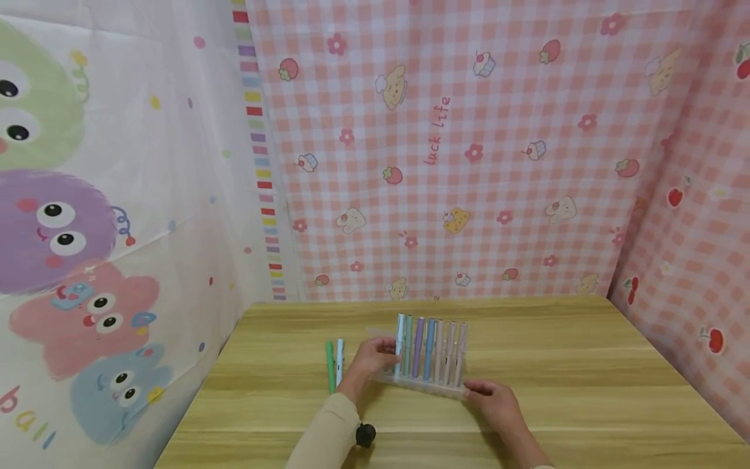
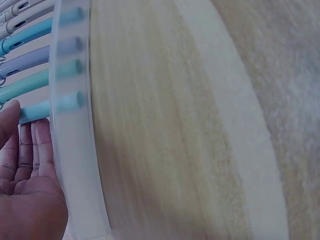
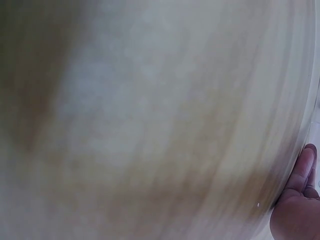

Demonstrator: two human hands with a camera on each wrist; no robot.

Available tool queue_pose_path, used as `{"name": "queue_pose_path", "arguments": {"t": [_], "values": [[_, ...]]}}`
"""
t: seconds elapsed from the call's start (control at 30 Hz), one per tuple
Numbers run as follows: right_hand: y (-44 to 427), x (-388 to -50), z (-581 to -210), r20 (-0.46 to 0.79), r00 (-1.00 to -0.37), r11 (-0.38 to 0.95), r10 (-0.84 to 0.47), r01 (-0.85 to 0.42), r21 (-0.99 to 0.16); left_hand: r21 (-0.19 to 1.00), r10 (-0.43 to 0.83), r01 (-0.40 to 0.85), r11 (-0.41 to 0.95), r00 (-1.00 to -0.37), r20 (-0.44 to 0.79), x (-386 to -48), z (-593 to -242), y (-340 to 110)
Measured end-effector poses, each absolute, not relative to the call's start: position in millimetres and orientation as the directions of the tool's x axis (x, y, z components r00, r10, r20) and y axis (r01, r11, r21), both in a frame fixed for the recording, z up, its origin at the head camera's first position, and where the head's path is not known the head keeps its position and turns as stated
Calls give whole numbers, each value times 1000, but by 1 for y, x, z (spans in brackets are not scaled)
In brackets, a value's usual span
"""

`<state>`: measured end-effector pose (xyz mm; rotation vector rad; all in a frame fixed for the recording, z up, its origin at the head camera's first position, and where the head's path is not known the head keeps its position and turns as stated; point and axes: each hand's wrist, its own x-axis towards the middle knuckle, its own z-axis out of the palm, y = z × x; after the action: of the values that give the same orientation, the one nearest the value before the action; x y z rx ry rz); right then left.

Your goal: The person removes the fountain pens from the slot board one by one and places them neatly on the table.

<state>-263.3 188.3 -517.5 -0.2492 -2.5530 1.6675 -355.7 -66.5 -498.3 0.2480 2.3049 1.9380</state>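
Note:
A clear plastic pen case (image 1: pixel 430 389) stands on the table with several pens upright in a row, among them a teal pen (image 1: pixel 408 339), a purple pen (image 1: pixel 418 345) and a blue pen (image 1: pixel 430 348). My left hand (image 1: pixel 370 359) pinches the light blue pen (image 2: pixel 37 111) at the row's left end, thumb on the near side and fingers behind. At the case's lower right corner, my right hand (image 1: pixel 497 402) holds the edge between thumb and fingers. Only part of that hand shows in the right wrist view, at the lower right.
A green pen (image 1: pixel 331 368) and another light blue pen (image 1: pixel 340 358) lie left of the left hand on the wooden table (image 1: pixel 574 365). A round black object (image 1: pixel 366 435) sits against the left sleeve. Patterned curtains (image 1: pixel 498 182) hang behind and at both sides.

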Motion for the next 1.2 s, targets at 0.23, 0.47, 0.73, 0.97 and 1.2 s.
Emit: {"name": "queue_pose_path", "arguments": {"t": [0.23, 0.47, 0.73, 0.97, 1.2], "values": [[188, -263, -519, -34, -983, 374, 179, 100, -922, 981, 189, 58, 187, -982, 22, -357, -500, -65], [188, -262, -519, -35, -983, 383, 181, 104, -918, 981, 175, 57, 184, -984, 24, -355, -501, -64], [188, -263, -518, -50, -984, 378, 170, 112, -919, 976, 139, 85, 200, -989, 58, -355, -493, -68], [188, -264, -518, -44, -985, 388, 169, 108, -916, 989, 133, 84, 121, -989, 68, -357, -479, -72], [188, -264, -518, -29, -985, 390, 171, 95, -916, 997, 100, 49, 64, -994, 42, -359, -473, -83]]}}
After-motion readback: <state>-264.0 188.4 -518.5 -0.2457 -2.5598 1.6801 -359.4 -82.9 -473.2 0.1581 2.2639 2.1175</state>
